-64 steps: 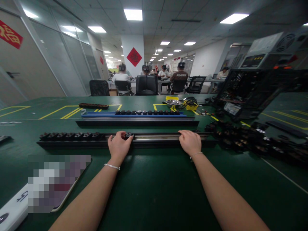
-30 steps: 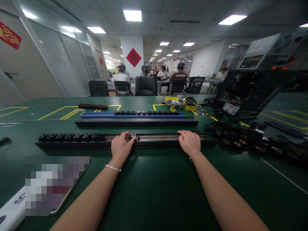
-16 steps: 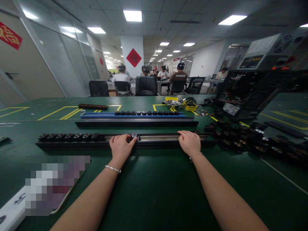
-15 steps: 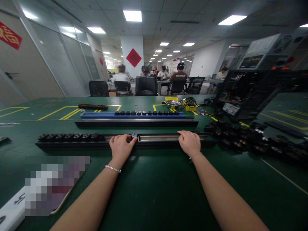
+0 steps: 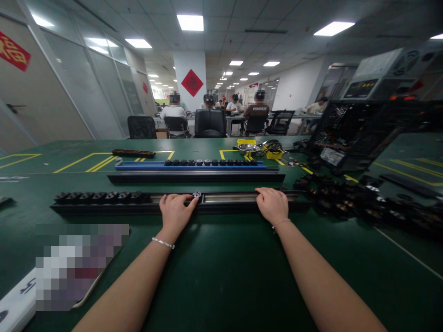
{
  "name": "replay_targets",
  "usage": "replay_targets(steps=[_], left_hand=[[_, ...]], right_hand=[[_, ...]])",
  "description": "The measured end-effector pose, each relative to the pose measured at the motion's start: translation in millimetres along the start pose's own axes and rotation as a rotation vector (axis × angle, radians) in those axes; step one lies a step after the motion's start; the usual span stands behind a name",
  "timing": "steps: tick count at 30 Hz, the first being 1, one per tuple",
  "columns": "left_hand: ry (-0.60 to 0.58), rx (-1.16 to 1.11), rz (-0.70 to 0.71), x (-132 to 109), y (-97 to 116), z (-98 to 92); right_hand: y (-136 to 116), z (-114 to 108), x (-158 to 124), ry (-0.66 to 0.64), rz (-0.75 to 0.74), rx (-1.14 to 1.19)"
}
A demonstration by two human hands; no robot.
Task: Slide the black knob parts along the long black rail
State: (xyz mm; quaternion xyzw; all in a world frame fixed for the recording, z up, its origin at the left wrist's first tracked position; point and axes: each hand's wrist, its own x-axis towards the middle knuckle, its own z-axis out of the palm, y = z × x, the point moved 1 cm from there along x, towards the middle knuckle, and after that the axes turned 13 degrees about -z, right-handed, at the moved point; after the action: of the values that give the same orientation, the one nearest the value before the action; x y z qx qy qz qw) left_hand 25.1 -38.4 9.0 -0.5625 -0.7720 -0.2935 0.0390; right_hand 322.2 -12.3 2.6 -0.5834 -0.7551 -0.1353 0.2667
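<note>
A long black rail (image 5: 228, 208) with a pale metal channel lies crosswise before me. Several black blocks with roundish metal-toned faces (image 5: 100, 197) sit in a row on its left part. My left hand (image 5: 176, 210) is closed around a small black block with a silvery face (image 5: 197, 195) in the channel near the rail's middle; thumb and fingertips pinch it, and the fingers hide part of it. Farther right, my right hand (image 5: 273, 205) grips the rail, its fingers over the far side and partly hidden.
Behind lie another black rail (image 5: 197, 177) and a blue rail (image 5: 141, 166) bearing small blocks. A pile of dark parts (image 5: 332, 196) is at right, beneath an open computer case (image 5: 360, 129). A metal bowl (image 5: 249, 148) stands farther back. A blurred-out flat object (image 5: 83, 267) lies front left.
My left hand has slid a little to the right along the rail, and the small block has moved with it. My right hand stays in place.
</note>
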Motion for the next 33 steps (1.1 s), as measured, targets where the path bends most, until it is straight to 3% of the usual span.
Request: replay_targets(steps=[7,33], left_hand=[[0.025,-0.03,0.063,-1.7,-0.2,3.8],[-0.063,-0.036,0.168,-4.9,5.1,3.4]], right_hand=[[-1.0,-0.1,-0.2,0.001,0.007,-0.009],[-0.2,-0.8,0.4,-0.019,-0.003,-0.022]])
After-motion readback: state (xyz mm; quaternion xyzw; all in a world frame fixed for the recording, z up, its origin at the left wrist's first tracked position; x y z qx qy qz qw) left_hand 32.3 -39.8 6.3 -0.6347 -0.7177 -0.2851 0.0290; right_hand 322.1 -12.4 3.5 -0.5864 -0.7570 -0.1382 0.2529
